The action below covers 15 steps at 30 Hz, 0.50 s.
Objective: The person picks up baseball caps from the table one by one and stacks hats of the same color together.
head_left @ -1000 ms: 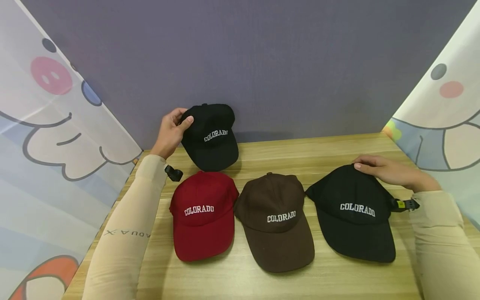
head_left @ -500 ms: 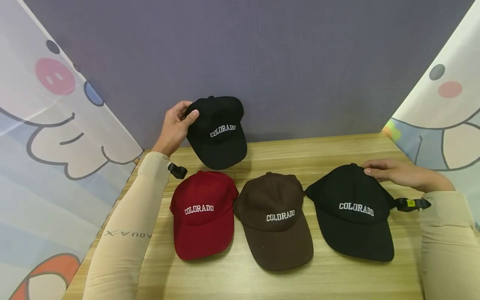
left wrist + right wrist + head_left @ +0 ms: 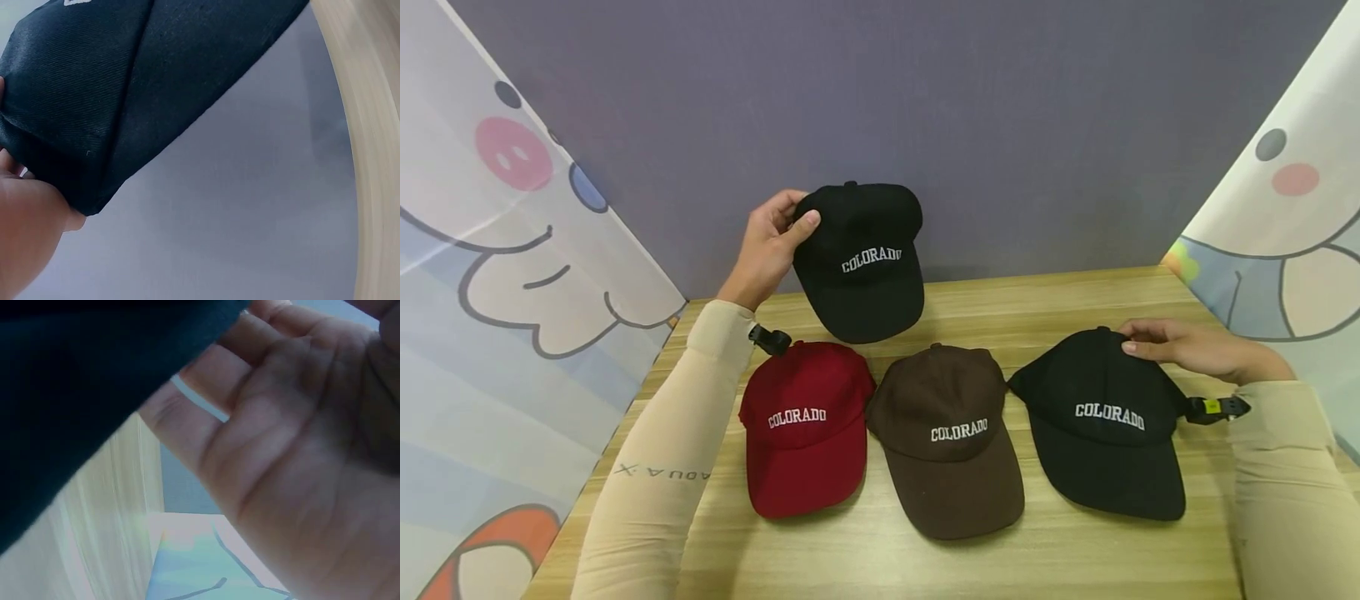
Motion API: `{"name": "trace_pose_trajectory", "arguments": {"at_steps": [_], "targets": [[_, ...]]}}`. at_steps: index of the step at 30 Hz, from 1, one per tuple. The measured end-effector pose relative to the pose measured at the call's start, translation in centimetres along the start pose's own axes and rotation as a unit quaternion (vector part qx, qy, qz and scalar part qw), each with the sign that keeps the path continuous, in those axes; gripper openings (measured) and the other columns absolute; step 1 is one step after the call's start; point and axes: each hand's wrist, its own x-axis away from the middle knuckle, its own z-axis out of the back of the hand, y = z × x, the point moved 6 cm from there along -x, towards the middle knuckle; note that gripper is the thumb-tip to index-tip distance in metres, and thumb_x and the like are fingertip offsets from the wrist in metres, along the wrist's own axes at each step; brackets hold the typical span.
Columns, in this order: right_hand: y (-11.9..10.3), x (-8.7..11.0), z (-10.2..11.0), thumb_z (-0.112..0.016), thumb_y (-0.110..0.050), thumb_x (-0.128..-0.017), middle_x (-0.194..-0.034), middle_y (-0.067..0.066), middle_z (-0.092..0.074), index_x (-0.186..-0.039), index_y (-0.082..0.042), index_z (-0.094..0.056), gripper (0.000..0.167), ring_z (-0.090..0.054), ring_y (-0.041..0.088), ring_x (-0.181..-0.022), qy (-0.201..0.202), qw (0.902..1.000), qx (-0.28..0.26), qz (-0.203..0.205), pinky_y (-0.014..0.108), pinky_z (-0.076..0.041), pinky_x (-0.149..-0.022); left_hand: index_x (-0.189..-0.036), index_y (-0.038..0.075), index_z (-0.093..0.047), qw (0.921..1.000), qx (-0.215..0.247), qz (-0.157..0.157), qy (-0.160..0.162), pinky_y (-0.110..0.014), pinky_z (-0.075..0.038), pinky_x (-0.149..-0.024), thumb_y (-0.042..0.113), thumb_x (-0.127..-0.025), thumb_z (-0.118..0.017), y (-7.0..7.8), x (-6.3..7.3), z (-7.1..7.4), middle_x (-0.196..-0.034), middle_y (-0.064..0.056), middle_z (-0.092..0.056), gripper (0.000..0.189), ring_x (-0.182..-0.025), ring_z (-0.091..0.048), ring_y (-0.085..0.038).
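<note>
In the head view, my left hand (image 3: 766,250) grips a black baseball cap (image 3: 865,287) by the left side of its crown, thumb on the front. This cap is held up before the back panel, its white COLORADO lettering facing me and its brim hanging down. The left wrist view shows the thumb base against the cap's dark cloth (image 3: 181,69). My right hand (image 3: 1198,348) pinches the top right of another black cap (image 3: 1097,458), which lies on the table, brim toward me. In the right wrist view the fingers (image 3: 181,419) pass behind its edge.
A red cap (image 3: 808,467) and a brown cap (image 3: 955,492) lie side by side on the wooden table (image 3: 1060,558), brims toward me. A grey panel (image 3: 1000,125) stands behind, with cartoon-printed sheets (image 3: 505,225) at both sides.
My left hand has carried its black cap to the right and slightly up, closer to the middle. The right hand has slid a little right along its cap's top. The red and brown caps stay put.
</note>
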Motion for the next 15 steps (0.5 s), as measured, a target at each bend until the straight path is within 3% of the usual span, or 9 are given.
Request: {"name": "trace_pose_trajectory", "arguments": {"at_steps": [6,15], "targets": [[-0.4,-0.3,-0.1,-0.045,-0.018,-0.11,-0.108,0.003,-0.069,-0.121,-0.006,-0.059,0.021,-0.065,0.009,-0.1,-0.014,0.9994,-0.018,0.027,0.022,-0.052,-0.084,-0.109,0.008,-0.065,0.9992,0.036,-0.012,-0.014,-0.025,-0.054,-0.078,0.005,-0.102,-0.059,0.6,-0.1,-1.8,-0.097,0.002,-0.071,0.009,-0.087,-0.065,-0.013],[-0.6,-0.7,-0.4,-0.045,-0.016,-0.11,-0.109,0.003,-0.068,-0.122,-0.005,-0.058,0.021,-0.065,0.009,-0.099,-0.02,0.9987,-0.024,0.04,0.022,-0.052,-0.084,-0.109,0.009,-0.065,0.997,0.073,-0.006,-0.027,-0.026,-0.054,-0.081,0.002,-0.103,-0.057,-0.1,0.4,-4.2,-0.099,0.002,-0.07,0.012,-0.092,-0.065,-0.013]]}}
